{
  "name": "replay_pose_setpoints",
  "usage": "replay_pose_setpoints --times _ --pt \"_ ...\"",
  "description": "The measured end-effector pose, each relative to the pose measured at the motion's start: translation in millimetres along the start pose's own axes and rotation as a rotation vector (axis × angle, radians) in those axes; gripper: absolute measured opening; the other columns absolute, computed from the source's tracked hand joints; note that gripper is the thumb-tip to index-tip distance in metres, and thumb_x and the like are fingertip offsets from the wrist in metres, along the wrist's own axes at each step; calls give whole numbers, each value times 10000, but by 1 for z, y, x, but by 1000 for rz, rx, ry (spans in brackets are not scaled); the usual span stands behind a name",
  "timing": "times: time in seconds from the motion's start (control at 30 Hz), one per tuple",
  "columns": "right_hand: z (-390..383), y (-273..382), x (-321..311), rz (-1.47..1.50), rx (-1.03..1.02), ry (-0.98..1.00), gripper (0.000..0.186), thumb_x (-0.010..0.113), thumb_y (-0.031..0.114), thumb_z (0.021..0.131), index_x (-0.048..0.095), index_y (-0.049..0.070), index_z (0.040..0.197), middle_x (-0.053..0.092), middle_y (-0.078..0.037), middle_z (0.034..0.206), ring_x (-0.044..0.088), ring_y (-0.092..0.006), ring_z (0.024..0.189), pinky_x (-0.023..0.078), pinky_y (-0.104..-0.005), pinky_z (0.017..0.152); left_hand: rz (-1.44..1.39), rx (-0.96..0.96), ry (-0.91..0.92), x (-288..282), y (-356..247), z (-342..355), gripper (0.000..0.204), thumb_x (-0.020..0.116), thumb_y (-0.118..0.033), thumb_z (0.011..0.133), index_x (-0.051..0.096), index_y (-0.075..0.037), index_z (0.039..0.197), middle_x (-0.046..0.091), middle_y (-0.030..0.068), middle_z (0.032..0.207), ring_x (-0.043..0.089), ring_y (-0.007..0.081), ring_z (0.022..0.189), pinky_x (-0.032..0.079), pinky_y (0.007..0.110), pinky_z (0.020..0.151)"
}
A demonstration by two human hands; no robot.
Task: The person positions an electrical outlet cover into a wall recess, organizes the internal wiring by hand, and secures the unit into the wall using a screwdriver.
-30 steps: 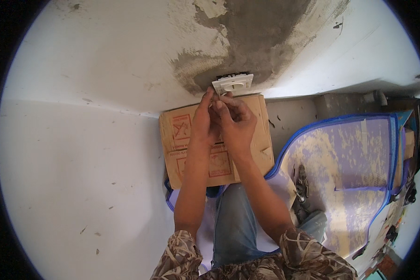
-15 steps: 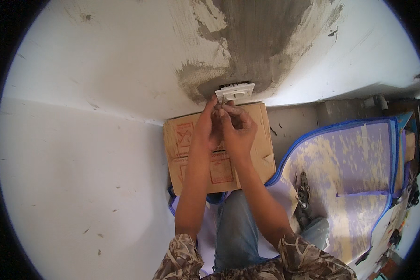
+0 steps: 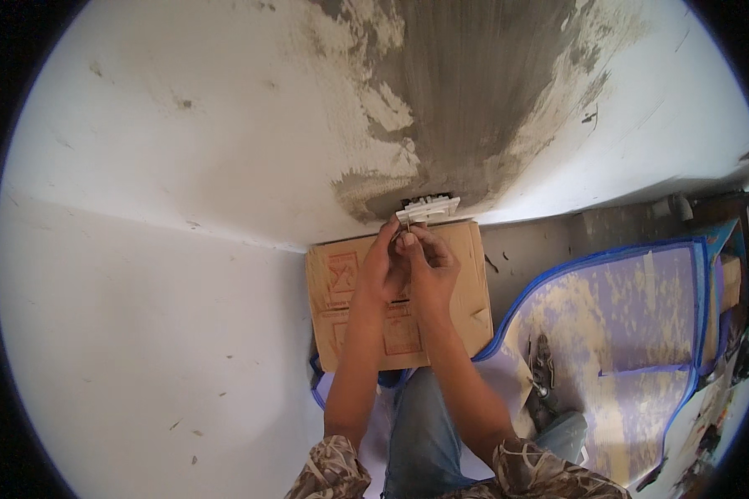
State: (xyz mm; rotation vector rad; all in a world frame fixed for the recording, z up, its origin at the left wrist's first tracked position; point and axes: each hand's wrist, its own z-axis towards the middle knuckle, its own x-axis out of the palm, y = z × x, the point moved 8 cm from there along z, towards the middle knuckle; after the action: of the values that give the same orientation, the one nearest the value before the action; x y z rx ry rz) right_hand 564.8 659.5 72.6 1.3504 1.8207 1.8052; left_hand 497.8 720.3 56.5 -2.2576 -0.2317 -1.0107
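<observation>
A white wall socket point(image 3: 430, 209) stands out from a dark hole in the plastered wall, tilted a little. My left hand point(image 3: 378, 264) reaches up to its lower left corner, the index fingertip touching that edge and the other fingers curled inward, partly hidden. Close against it, my right hand point(image 3: 434, 270) pinches a small thin piece between thumb and fingers just below the socket. What kind of piece it is cannot be made out. Beneath both hands lies a brown cardboard box point(image 3: 333, 324).
Grey plaster point(image 3: 466, 91) runs up the wall above the socket. At the right lies a lilac mat point(image 3: 616, 333) with blue edging and worn patches. Dark-handled pliers point(image 3: 543, 353) rest on it beside my knee. A white wall point(image 3: 141, 333) closes off the left.
The view has tipped upward, so socket, box and hands sit lower in the picture. Both hands stay together at the socket's lower left corner, the right one still pinching.
</observation>
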Motion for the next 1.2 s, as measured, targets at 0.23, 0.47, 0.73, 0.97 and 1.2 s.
replay_pose_setpoints --times 0.23,0.47,0.73,0.97,1.2 --pt "3 -1 14 212 149 -35 157 679 70 906 622 -14 1026 668 -84 961 649 -135 867 552 -254 814 -25 -10 -44 1 -3 0 228 547 -301 989 592 -79 1017 622 40 972 591 157 915 492 327 842" --pt "-3 -6 19 348 262 -99 138 670 65 908 618 2 1019 655 -61 926 649 -137 868 564 -249 809 -13 -61 -38 -19 -1 5 239 539 -293 994 595 -63 1029 625 53 971 607 171 918 505 330 844" --pt "-3 -17 26 651 391 7 126 626 70 937 612 41 1058 656 -30 957 655 -120 870 572 -245 820 0 -47 -18 -8 -4 4 322 513 -276 1006 576 13 1132 641 111 1042 634 194 923 551 324 831" --pt "-8 -22 30 753 500 -26 116 613 74 945 605 62 1060 638 -9 961 644 -109 875 573 -246 811 -46 -91 -21 -26 1 12 298 532 -267 1001 595 4 1106 653 69 985 631 131 846 547 258 731" --pt "-10 -16 29 795 529 -74 149 599 50 946 595 52 1094 648 -9 960 645 -110 895 554 -248 853 -44 -49 -29 -9 -6 3 269 583 -260 979 599 -12 1084 645 41 936 619 116 803 543 254 698"
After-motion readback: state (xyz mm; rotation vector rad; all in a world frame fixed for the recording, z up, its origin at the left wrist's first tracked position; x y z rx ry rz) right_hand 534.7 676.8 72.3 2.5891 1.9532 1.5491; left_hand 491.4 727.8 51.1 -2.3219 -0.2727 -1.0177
